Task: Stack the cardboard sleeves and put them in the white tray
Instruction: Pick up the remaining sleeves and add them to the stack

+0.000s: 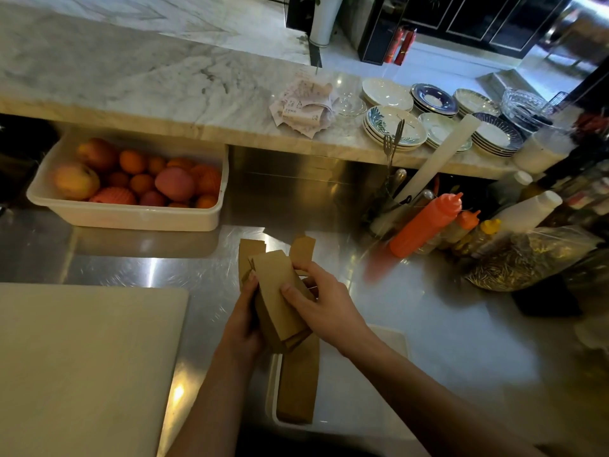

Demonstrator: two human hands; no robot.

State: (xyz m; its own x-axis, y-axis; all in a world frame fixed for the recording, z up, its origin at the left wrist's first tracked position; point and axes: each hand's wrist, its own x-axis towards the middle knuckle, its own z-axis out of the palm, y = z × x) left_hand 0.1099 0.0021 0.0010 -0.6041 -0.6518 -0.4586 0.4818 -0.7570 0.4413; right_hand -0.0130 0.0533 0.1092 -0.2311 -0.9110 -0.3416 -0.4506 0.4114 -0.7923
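My left hand (242, 328) grips a bundle of cardboard sleeves (280, 298) from the side, and my right hand (324, 305) pinches its face, just above the near white tray (270, 394), which already holds a pile (298, 387). I judge the edges need squaring before lowering. Beyond, loose sleeves (303, 249) lie on the steel counter (428, 324).

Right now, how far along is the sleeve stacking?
Done: one stack of sleeves lies in the white tray. In hand: the left hand and right hand grip a second bundle above the tray. Left: two more sleeves poke out behind the hands, unaligned, and the bundle isn't in the tray yet.
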